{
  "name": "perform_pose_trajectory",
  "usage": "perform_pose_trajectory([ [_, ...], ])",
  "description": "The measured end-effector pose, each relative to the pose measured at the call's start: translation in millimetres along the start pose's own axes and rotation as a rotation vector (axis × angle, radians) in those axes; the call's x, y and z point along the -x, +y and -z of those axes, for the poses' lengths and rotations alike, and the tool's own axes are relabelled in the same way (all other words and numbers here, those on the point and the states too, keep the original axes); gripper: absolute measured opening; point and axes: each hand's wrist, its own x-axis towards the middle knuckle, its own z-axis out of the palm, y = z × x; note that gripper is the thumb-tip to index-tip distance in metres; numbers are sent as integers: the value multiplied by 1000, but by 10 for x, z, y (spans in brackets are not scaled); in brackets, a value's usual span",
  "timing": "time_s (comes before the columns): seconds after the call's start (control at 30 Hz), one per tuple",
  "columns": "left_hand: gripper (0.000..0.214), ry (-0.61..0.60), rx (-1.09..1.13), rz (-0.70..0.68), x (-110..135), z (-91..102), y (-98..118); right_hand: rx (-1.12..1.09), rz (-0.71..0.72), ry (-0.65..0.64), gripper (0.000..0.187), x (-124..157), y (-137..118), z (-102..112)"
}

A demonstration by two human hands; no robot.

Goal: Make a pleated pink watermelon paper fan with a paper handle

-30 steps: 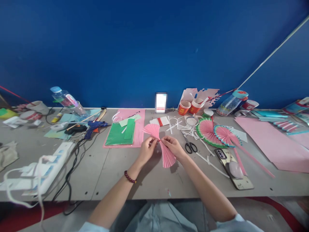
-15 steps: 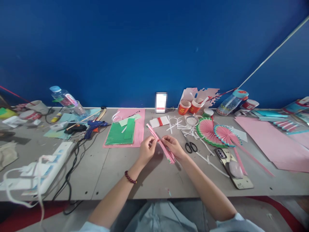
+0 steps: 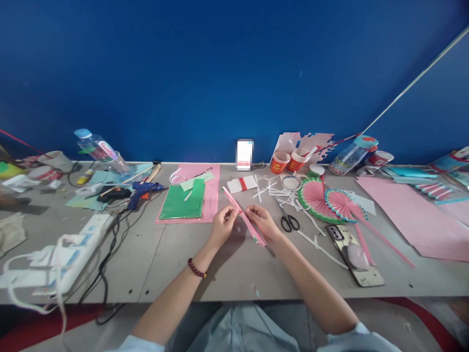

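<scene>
A narrow bundle of pleated pink paper (image 3: 252,229) slants between my hands above the table, its lower end edged with bits of green. My left hand (image 3: 224,223) pinches at its middle from the left, where a thin reddish band seems to cross the folds. From the other side, my right hand (image 3: 262,222) grips the bundle with thumb and curled fingers. Black-handled scissors (image 3: 289,223) lie just right of my right hand. Beyond the bundle is a white packet with a red band (image 3: 242,184).
Green paper (image 3: 181,205) rests on a pink sheet to the left, near a blue glue gun (image 3: 141,193) and a power strip (image 3: 86,254). On the right are white paper strips (image 3: 289,198), pleated paper fans (image 3: 311,195), a phone (image 3: 361,274), paper cups (image 3: 281,162) and pink sheets (image 3: 414,215).
The pink bundle has turned slightly in my fingers, so its folds look narrower and more of the green edge shows. Both hands stay in nearly the same place.
</scene>
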Motion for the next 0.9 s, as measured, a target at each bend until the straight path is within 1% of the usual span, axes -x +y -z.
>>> perform_pose_trajectory([
  [0.13, 28, 11, -29, -4, -21, 33, -36, 30, -4, -68, 38, 4, 17, 16],
  [0.23, 32, 48, -52, -3, -30, 33, -76, -19, -8, -66, 38, 20, 28, -26],
  [0.3, 33, 76, -31, 24, -35, 24, -96, -59, -15, -49, 39, 28, 28, -55],
  [0.33, 31, 76, -1, 55, -37, 18, -103, -69, -16, -39, 39, 29, 29, -64],
  [0.4, 29, 26, 104, 146, -42, 3, -109, -73, -8, -29, 39, 26, 32, -69],
  [0.47, 38, -55, 236, 223, -47, -11, -106, -72, 11, -24, 39, 17, 42, -61],
  [0.53, 44, -97, 328, 252, -53, -19, -98, -63, 36, -10, 37, 7, 54, -48],
  [0.6, 43, -87, 369, 277, -58, -16, -90, -48, 59, 32, 36, -1, 59, -32],
  [0.67, 41, -63, 396, 338, -64, -4, -87, -30, 79, 98, 36, -6, 52, -12],
  [0.73, 40, -54, 444, 400, -70, 12, -90, -26, 75, 151, 39, -9, 32, 15],
  [0.77, 40, -57, 475, 422, -72, 18, -91, -33, 60, 153, 39, -9, 17, 29],
  [0.83, 40, -93, 537, 442, -72, 27, -90, -71, 10, 108, 38, -6, -17, 54],
  [0.9, 38, -153, 580, 458, -67, 31, -77, -133, -55, 13, 35, 2, -48, 68],
])
